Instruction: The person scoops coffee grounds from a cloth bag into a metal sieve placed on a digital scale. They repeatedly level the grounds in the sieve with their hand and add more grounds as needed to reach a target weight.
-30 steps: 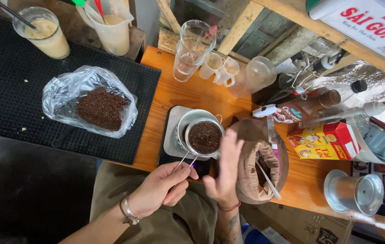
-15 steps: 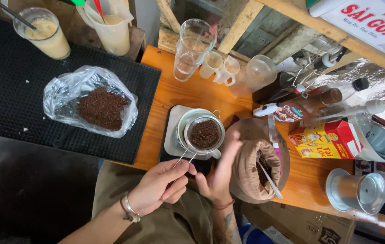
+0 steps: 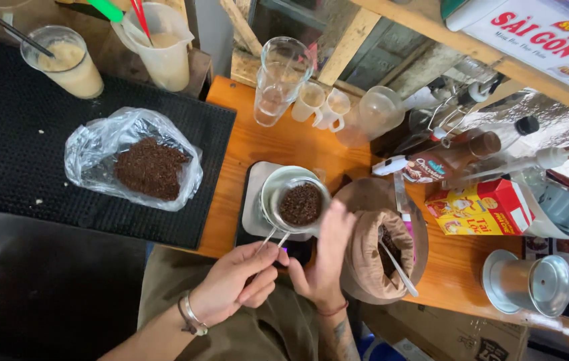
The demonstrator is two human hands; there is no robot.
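Coffee grounds filled the small metal strainer cup (image 3: 300,204) on the grey scale (image 3: 252,215); my left hand (image 3: 234,287) pinched its wire handle while my right hand (image 3: 328,257), fingers loose, steadied its rim. Lifting it level seemed the next need.

Bare counter (image 3: 244,144) lies open between plastic bag (image 3: 134,160) and strainer (image 3: 298,204).

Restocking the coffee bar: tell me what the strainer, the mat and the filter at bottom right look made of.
Small round strainer holding dark grounds: shiny wire handle and rim, likely steel. Black ribbed mat: matte dotted texture, probably rubber. Silver cylindrical drip filter: dull brushed grey sheen, likely aluminium or steel.
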